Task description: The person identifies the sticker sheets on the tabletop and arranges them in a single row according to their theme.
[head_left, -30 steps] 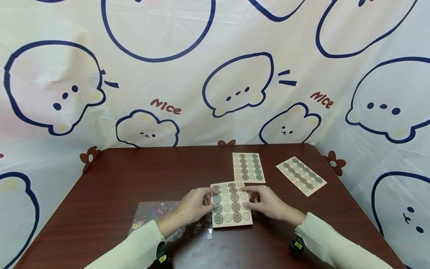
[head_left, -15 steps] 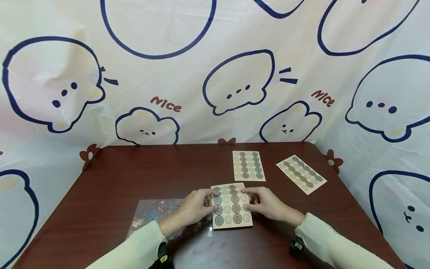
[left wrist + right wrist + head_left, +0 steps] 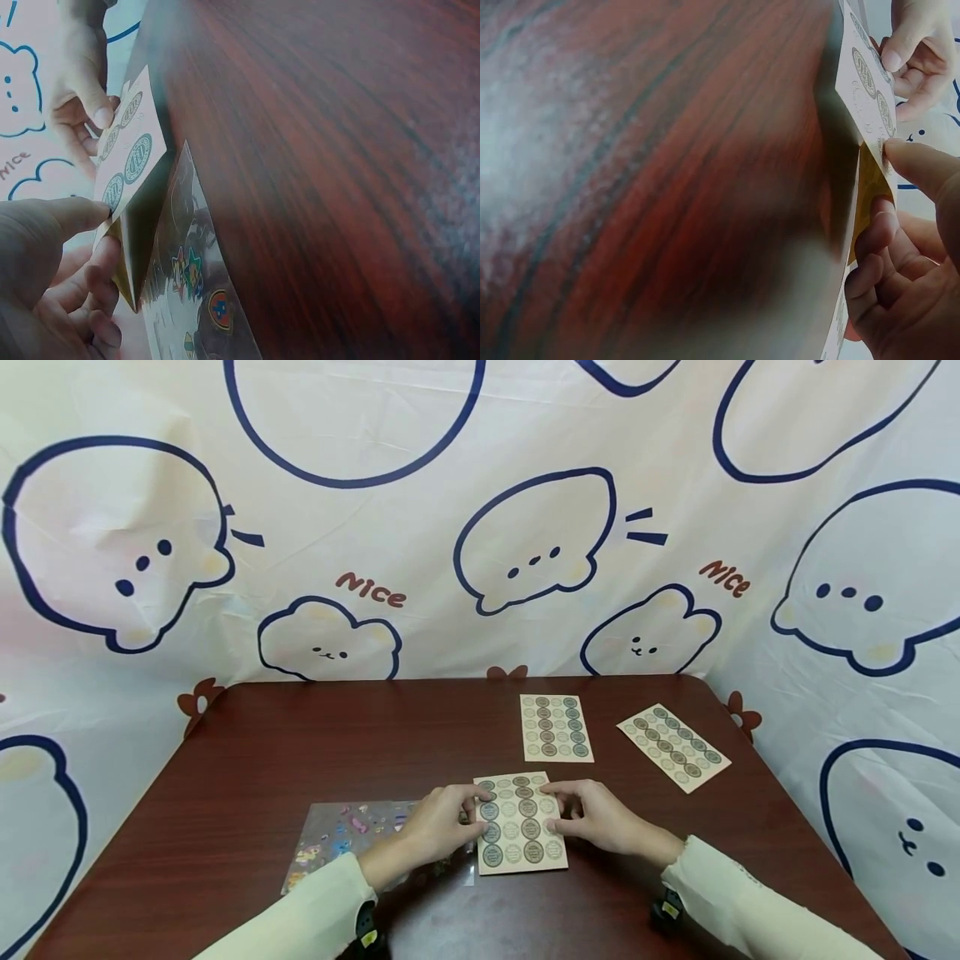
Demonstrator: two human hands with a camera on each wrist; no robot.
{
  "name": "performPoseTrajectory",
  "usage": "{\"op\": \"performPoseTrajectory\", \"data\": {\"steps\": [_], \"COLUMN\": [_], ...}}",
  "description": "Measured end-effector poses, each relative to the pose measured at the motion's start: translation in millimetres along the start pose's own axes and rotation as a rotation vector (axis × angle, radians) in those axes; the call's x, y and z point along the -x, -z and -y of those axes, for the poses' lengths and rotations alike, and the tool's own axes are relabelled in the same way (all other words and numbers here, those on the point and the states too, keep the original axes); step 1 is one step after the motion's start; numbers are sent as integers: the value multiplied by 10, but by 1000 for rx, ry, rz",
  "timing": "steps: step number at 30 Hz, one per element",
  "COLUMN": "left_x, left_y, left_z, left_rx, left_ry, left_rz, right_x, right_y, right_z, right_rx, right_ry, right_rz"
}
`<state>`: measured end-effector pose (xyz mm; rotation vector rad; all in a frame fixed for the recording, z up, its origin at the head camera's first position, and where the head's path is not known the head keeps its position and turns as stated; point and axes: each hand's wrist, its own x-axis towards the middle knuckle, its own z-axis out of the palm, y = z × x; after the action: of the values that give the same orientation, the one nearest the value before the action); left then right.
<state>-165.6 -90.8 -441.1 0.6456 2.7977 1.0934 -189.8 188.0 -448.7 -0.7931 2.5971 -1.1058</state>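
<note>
A cream sticker sheet (image 3: 521, 827) with rows of round printed stickers is held up in front of the person. My left hand (image 3: 438, 822) pinches its left edge, thumb (image 3: 82, 215) on the printed face and fingers behind. On the opposite edge my right hand (image 3: 600, 817) pinches in the same way, its thumb (image 3: 921, 165) on the print. Both wrist views show the sheet (image 3: 137, 159) tilted off the table, with a yellowish-brown surface beneath it. Partly under the left forearm lies a clear plastic sheet (image 3: 318, 839) with colourful small stickers.
Two more cream sticker sheets lie farther back on the dark red-brown table (image 3: 337, 727). One sheet (image 3: 557, 728) is straight behind the hands and the other sheet (image 3: 674, 748) lies askew at the right. A printed cloth (image 3: 420, 527) hangs behind the table.
Both hands have drawn the held sheet slightly toward the person. In the head view its top edge earlier overlapped the sheet behind; now a gap shows between them. Both grips look unchanged.
</note>
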Motion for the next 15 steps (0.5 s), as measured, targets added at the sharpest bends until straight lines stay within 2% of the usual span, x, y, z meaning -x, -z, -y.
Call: {"op": "performPoseTrajectory", "data": {"steps": [9, 15], "left_x": [11, 38], "left_y": [-22, -48], "left_z": [-11, -15], "left_rx": [-8, -59], "left_ry": [22, 33], "left_rz": [5, 12], "right_x": [29, 30], "right_y": [-16, -37], "right_z": [-11, -14], "right_rx": [16, 25], "right_ry": [3, 2], "right_rz": [25, 36]}}
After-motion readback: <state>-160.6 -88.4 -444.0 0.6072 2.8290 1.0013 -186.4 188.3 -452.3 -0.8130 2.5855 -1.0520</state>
